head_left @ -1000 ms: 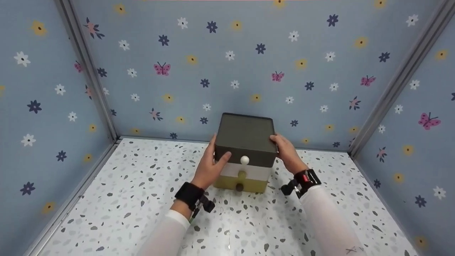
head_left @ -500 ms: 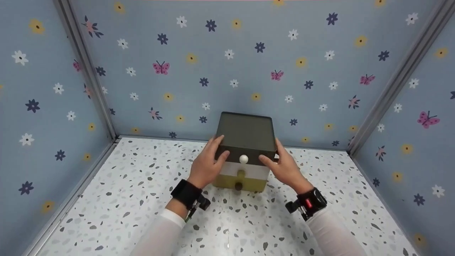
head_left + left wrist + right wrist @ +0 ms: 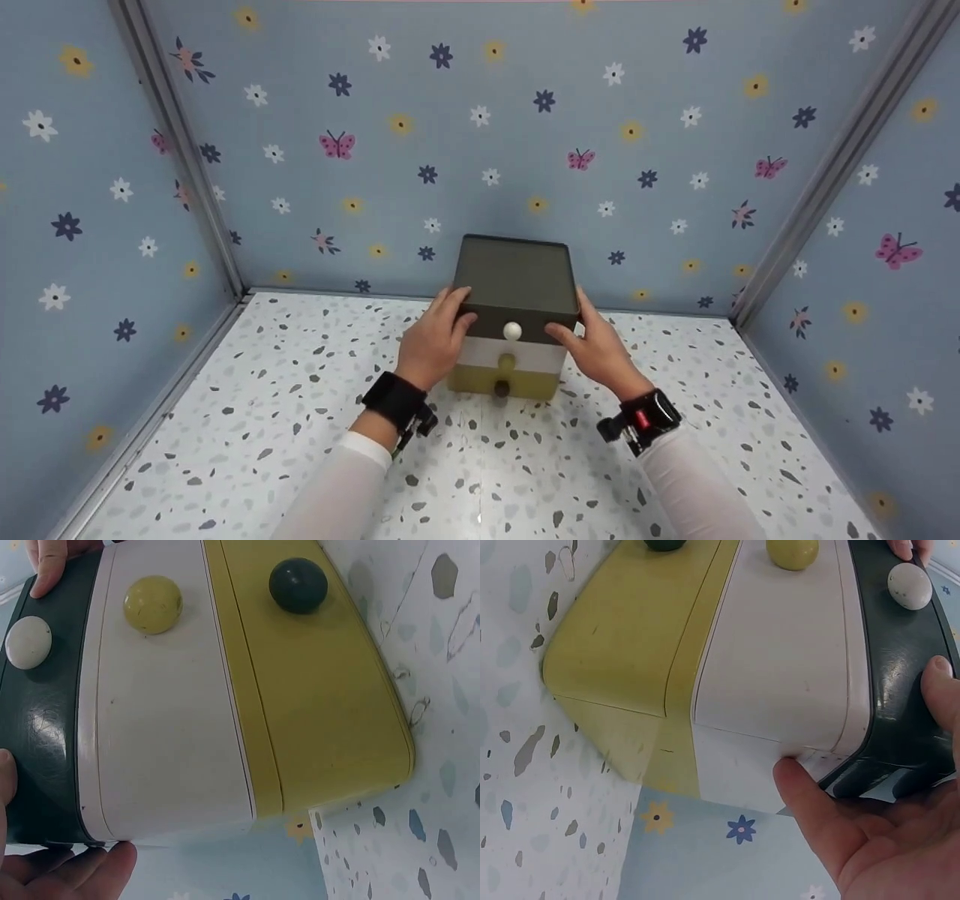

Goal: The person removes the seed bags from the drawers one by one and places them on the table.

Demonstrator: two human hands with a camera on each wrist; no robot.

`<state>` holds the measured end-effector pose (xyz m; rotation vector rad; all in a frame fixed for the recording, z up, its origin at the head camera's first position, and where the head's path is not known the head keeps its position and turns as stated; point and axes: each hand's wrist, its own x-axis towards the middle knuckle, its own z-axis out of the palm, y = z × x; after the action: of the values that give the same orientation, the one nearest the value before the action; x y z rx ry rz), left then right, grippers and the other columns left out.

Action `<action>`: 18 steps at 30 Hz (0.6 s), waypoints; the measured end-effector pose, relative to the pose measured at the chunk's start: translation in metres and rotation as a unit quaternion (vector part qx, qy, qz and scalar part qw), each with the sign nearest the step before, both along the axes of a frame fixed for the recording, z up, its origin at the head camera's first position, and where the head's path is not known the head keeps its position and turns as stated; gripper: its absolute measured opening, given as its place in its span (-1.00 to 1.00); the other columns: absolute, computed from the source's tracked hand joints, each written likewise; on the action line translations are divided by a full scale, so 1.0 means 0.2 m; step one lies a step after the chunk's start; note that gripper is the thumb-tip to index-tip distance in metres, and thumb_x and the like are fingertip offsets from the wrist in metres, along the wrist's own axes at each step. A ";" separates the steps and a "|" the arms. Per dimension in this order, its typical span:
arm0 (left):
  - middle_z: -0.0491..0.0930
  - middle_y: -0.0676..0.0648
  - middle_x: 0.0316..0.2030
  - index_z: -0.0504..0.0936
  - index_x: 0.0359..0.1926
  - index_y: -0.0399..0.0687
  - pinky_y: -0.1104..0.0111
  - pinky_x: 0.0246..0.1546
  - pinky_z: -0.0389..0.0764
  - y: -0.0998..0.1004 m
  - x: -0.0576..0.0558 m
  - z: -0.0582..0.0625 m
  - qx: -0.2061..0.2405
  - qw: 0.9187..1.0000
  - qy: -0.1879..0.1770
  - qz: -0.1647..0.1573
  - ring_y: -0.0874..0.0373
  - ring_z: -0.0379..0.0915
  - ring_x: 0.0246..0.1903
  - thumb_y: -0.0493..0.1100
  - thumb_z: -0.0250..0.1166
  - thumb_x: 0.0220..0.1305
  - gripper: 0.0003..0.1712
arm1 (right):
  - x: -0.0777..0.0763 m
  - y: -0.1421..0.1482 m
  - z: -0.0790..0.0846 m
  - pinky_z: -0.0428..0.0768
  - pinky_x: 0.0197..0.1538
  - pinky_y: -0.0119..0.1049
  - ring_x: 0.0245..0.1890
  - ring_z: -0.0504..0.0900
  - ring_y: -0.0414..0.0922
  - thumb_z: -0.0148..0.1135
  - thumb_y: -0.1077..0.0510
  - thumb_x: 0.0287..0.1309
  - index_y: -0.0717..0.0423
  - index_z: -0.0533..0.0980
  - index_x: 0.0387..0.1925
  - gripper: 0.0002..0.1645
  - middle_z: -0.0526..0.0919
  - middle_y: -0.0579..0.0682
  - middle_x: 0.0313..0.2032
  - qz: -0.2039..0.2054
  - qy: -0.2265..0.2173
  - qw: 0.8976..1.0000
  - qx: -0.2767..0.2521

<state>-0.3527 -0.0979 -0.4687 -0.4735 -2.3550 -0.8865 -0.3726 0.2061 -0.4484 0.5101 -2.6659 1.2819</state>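
Right hand moved thumb to front of box | left hand likewise gripped it, fingers half-spread | likely light, stiff, slick; sides suited holding

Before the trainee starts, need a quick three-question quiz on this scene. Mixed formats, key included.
1. Multiple choice: the top knob on the drawer box is (A) yellow, (B) white, (C) dark.
2. True or false: the left hand and the right hand are on opposite sides of the drawer box.
3. Fill in: the bottom tier is coloured ____.

Key: 1 B; 2 true; 3 yellow.
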 end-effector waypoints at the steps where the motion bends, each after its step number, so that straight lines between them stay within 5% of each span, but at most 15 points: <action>1: 0.45 -0.44 0.51 0.50 0.59 -0.12 -0.08 -0.34 0.73 0.00 -0.01 0.00 0.000 1.000 -0.001 0.001 -0.40 0.74 0.03 0.05 0.20 0.75 -0.41 | -0.01 0.00 0.00 0.32 0.61 0.27 0.68 0.24 0.21 0.34 -0.29 0.56 -0.03 -0.14 0.84 0.21 0.30 0.22 0.67 0.002 -0.002 1.000 -0.001; 8: 0.47 -0.41 0.51 0.46 0.65 -0.06 -0.06 -0.39 0.70 0.00 -0.07 0.00 0.009 1.000 0.004 0.003 -0.35 0.74 -0.24 0.04 0.24 0.73 -0.36 | -0.08 -0.01 0.00 0.34 0.58 0.30 0.66 0.28 0.23 0.32 -0.32 0.57 -0.11 -0.11 0.85 0.17 0.35 0.22 0.65 0.000 -0.007 1.000 0.001; 16: 0.54 -0.41 0.45 0.43 0.67 -0.09 -0.10 -0.18 0.78 -0.01 -0.14 0.05 -0.030 0.999 0.005 0.017 -0.36 0.73 0.07 0.04 0.26 0.70 -0.32 | -0.16 -0.03 0.01 0.30 0.61 0.29 0.68 0.24 0.21 0.25 -0.32 0.62 -0.18 -0.14 0.85 0.12 0.31 0.19 0.67 -0.005 -0.022 1.000 0.013; 18: 0.55 -0.43 0.43 0.41 0.68 -0.09 -0.10 -0.20 0.79 0.00 -0.15 0.06 -0.042 0.999 0.005 0.023 -0.37 0.75 0.01 0.05 0.25 0.71 -0.31 | -0.18 -0.03 0.01 0.29 0.62 0.28 0.68 0.24 0.20 0.24 -0.32 0.62 -0.18 -0.14 0.85 0.12 0.30 0.19 0.67 -0.004 -0.020 1.000 0.013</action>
<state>-0.3819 -0.0986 -0.4573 -0.4533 -2.3919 -0.7658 -0.4093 0.2004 -0.4459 0.4828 -2.7182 1.2694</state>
